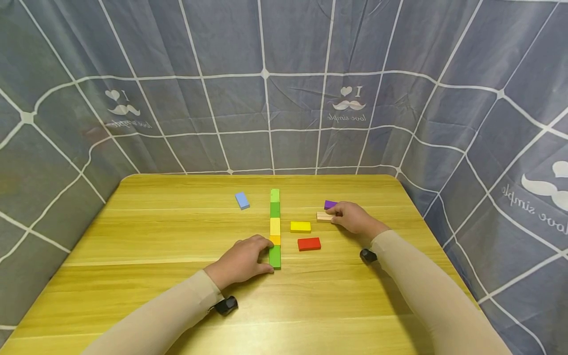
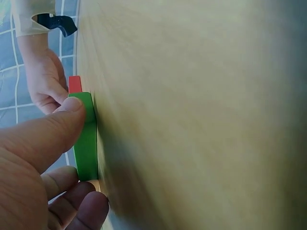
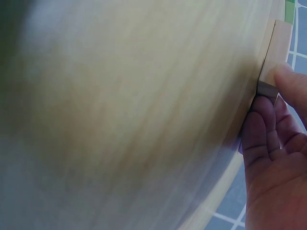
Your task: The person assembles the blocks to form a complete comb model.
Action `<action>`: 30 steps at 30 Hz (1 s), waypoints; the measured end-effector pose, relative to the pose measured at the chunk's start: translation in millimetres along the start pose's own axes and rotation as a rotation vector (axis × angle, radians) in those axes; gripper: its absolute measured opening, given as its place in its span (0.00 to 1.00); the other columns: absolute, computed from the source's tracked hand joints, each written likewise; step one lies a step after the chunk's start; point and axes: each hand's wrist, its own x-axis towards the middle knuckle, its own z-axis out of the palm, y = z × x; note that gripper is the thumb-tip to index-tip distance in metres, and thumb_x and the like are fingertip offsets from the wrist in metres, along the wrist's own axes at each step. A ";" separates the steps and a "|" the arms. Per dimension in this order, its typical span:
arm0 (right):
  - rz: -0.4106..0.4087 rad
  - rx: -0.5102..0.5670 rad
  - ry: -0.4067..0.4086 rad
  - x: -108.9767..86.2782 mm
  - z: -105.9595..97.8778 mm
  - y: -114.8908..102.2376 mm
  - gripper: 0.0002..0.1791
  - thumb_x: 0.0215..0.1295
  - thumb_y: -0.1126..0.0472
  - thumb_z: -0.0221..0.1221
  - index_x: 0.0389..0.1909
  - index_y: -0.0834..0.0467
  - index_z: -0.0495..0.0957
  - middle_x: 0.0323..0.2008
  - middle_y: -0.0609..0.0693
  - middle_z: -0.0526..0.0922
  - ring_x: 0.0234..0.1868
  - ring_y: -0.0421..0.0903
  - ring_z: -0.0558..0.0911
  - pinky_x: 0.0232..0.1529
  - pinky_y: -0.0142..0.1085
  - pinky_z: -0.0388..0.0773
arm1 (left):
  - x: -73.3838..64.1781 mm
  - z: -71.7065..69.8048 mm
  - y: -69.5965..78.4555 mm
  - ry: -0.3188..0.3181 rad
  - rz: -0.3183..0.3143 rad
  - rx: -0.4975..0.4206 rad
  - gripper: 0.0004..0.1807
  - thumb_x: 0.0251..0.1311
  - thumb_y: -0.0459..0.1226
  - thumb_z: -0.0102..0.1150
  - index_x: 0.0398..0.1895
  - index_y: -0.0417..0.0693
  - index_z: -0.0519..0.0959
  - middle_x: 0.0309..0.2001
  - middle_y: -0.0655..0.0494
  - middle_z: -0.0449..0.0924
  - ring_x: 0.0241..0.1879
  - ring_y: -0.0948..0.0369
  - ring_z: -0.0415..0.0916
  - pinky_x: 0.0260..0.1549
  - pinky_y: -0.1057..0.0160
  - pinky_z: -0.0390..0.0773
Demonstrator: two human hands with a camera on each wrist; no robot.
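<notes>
At the near end of a straight row of blocks (image 1: 275, 227), my left hand (image 1: 241, 259) holds a green block (image 1: 275, 259). Its thumb lies on one end of that block in the left wrist view, with the fingers by the other end. My right hand (image 1: 354, 218) pinches a plain wooden block (image 1: 324, 217) lying on the table; in the right wrist view the thumb is on its top face. Just behind it lies a purple block (image 1: 330, 204), partly covered by the right hand. Between the row and the right hand are a yellow block (image 1: 301, 227) and a red block (image 1: 309, 244).
A blue block (image 1: 242, 200) lies at an angle left of the row's far end. The wooden table (image 1: 155, 236) meets a grey curtain (image 1: 293, 108) with white lines along its back and sides.
</notes>
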 end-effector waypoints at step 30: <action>-0.009 0.002 -0.006 0.6 0.2 3.0 0.20 0.77 0.62 0.61 0.65 0.60 0.82 0.61 0.62 0.84 0.63 0.56 0.80 0.61 0.50 0.77 | 2.1 1.9 -1.5 0.011 -0.001 -0.023 0.33 0.59 0.49 0.78 0.63 0.43 0.80 0.60 0.49 0.82 0.61 0.49 0.80 0.62 0.42 0.76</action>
